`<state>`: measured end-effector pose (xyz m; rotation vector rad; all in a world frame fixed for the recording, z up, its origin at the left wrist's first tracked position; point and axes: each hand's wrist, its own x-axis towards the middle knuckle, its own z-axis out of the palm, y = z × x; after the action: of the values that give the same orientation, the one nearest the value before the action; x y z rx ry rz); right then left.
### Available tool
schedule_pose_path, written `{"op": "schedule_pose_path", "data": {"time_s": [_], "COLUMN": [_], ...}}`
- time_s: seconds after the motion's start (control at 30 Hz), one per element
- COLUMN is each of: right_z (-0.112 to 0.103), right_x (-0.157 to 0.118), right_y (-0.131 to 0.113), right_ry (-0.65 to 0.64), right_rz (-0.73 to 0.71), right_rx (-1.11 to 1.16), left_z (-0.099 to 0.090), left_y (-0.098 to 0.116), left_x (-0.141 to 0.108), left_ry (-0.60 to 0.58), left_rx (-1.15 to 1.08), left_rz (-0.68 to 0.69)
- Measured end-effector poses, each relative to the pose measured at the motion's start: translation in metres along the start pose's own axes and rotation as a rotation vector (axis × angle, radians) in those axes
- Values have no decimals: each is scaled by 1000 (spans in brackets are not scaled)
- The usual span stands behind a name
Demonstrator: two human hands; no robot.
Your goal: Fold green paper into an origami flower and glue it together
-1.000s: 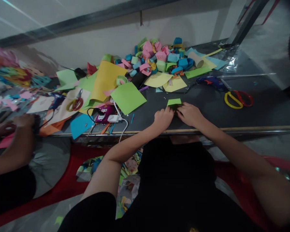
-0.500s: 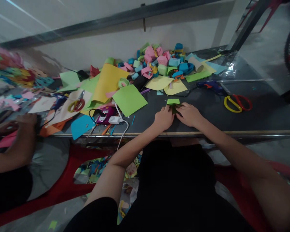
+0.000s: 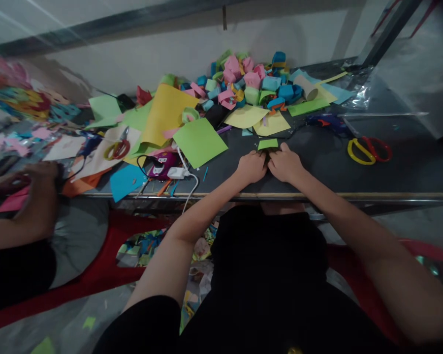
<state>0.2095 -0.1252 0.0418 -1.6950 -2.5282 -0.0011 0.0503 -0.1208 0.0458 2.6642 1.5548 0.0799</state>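
Note:
A small piece of light green paper point(image 3: 268, 143) shows just beyond my fingertips, close to the table's front edge. My left hand point(image 3: 252, 166) is closed at its left side, fingers curled on the paper. From the right, my right hand point(image 3: 285, 164) grips it too, with its thumb side against the other hand. The lower part of the paper is hidden behind my fingers. Left of my hands lies a larger flat sheet of green paper point(image 3: 200, 142). Scissors with yellow and red handles point(image 3: 369, 150) rest off to the right.
Folded paper pieces point(image 3: 243, 81) are heaped against the wall. A glue gun point(image 3: 328, 125) lies right of them, near a cardboard tube point(image 3: 305, 87). A purple power socket point(image 3: 162, 165) with white cable is at left. Another person's hands point(image 3: 40, 177) work at far left.
My view has shifted slightly, so the table sits higher in the picture. My right hand's fingers are more curled and closer to the left hand on the green paper.

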Motion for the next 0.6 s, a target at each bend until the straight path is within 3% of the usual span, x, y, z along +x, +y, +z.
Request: {"op": "schedule_pose_path", "data": {"time_s": [0.27, 0.6], "right_z": [8, -13], "right_x": [3, -4], "right_y": [8, -2], "right_ry": [61, -106], "right_rz": [-8, 52], "right_rx": [48, -37], "left_z": [6, -4], "left_y": [-5, -12], "left_x": [-1, 10], "left_ry": [66, -28], "left_rx": [-36, 83], "left_rz": [23, 26]}}
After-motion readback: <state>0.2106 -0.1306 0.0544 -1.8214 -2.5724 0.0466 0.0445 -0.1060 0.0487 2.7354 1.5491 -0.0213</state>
